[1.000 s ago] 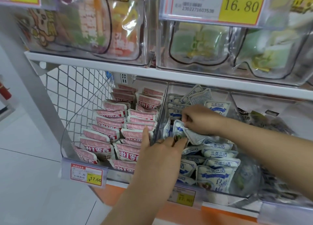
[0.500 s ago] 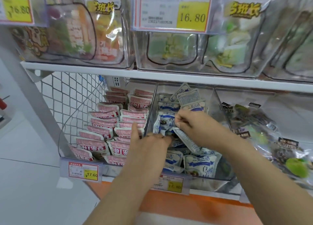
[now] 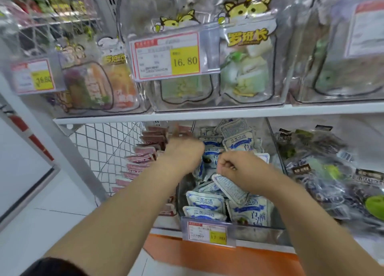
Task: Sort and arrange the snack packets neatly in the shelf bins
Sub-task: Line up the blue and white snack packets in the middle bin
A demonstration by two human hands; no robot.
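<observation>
Blue-and-white snack packets [image 3: 205, 203] fill the middle clear bin [image 3: 259, 232] on the lower shelf. My right hand [image 3: 239, 167] is over the middle of that bin, fingers curled, pinching a blue-and-white packet [image 3: 230, 189] that hangs tilted beneath it. My left hand [image 3: 182, 153] is blurred and reaches deep over the divider between this bin and the pink packets [image 3: 143, 151] in the left bin, a finger stretched forward. Its fingertips are hidden behind the back of the hand.
A bin of dark packets [image 3: 324, 171] with green fruit pictures stands to the right. A wire mesh panel [image 3: 108, 146] closes the shelf's left end. The upper shelf [image 3: 207, 113] carries clear bins of bagged snacks [image 3: 245, 67] and a price tag [image 3: 166, 56].
The view has tilted up and moved closer. My left hand has slid further back into the bins; my right hand has drawn back a little with a packet in its fingers.
</observation>
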